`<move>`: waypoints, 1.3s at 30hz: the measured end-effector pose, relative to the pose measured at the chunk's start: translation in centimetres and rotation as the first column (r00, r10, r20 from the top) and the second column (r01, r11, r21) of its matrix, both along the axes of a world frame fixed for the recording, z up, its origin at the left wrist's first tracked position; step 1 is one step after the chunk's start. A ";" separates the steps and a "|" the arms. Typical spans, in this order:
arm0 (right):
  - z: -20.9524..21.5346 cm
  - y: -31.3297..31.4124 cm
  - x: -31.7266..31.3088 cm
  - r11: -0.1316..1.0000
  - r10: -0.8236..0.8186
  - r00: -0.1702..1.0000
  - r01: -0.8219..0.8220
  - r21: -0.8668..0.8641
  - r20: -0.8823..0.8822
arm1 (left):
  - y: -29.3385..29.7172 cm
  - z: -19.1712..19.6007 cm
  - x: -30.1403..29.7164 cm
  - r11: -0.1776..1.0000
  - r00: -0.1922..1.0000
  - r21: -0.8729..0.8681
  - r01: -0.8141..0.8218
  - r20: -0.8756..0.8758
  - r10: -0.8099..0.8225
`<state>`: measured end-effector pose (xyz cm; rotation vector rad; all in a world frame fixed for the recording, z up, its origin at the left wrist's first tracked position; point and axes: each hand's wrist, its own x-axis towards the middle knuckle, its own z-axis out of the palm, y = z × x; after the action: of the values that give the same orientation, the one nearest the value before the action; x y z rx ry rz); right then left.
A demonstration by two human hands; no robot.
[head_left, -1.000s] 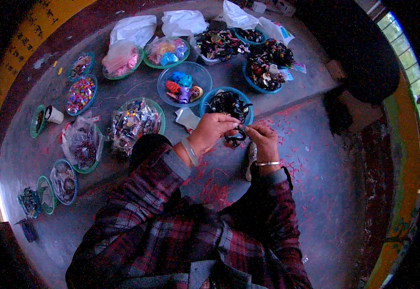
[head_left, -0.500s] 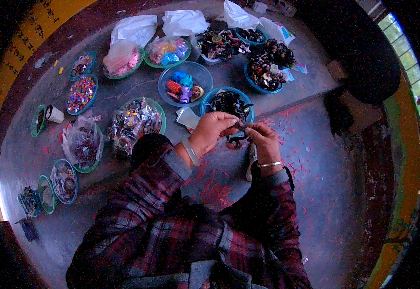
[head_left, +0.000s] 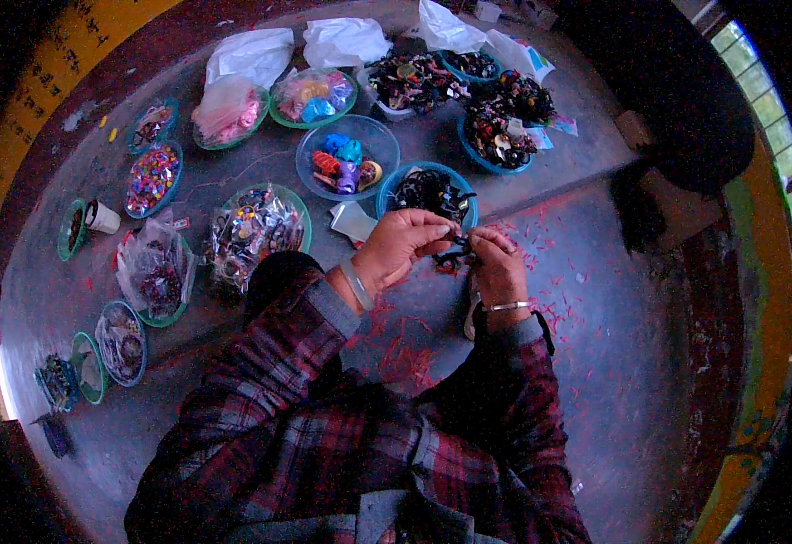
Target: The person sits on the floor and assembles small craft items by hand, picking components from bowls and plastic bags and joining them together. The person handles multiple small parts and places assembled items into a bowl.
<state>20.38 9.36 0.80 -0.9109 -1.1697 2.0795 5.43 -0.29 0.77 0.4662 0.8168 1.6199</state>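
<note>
My left hand (head_left: 394, 245) pinches a small dark looped band, which looks like a hair tie (head_left: 450, 260), between thumb and fingertips. Close beside it, my right hand (head_left: 499, 265) is closed on the other side of the same band. Part of the loop dangles below the fingertips; the fingers hide the rest. Just beyond my hands stands a blue basin (head_left: 382, 188) filled with similar black bands (head_left: 425, 192). A small pale packet (head_left: 351, 220) lies left of that basin, near my left wrist.
A clear basin (head_left: 303, 163) of colourful coils sits farther back. Several basins hold beads (head_left: 152, 179), wrapped trinkets (head_left: 255, 231) and dark bands (head_left: 500, 140). White bags (head_left: 251, 56) lie along the far side. Red scraps (head_left: 400, 349) litter the floor around my feet.
My hands stay at almost the same place. The right fingers have shifted slightly on the dark band, and its hanging loop has changed shape a little.
</note>
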 end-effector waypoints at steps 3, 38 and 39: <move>0.1 0.1 0.0 1.000 -0.001 1.000 0.002 0.015 -0.019 | -0.1 0.1 0.2 0.999 0.999 -0.033 0.022 0.030 -0.021; 0.4 -0.5 -0.4 0.954 -0.045 0.970 -0.028 0.297 0.238 | -0.1 -0.3 0.3 0.997 0.949 -0.075 -0.022 -0.314 -0.003; 0.2 -0.4 -0.3 0.950 -0.041 0.976 -0.028 0.310 0.214 | -0.1 -0.1 0.3 0.996 0.907 -0.086 -0.012 -0.420 -0.025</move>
<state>20.05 8.91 0.99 -1.0017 -1.5552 1.7517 5.74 -0.38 0.67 0.7725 1.2022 1.4890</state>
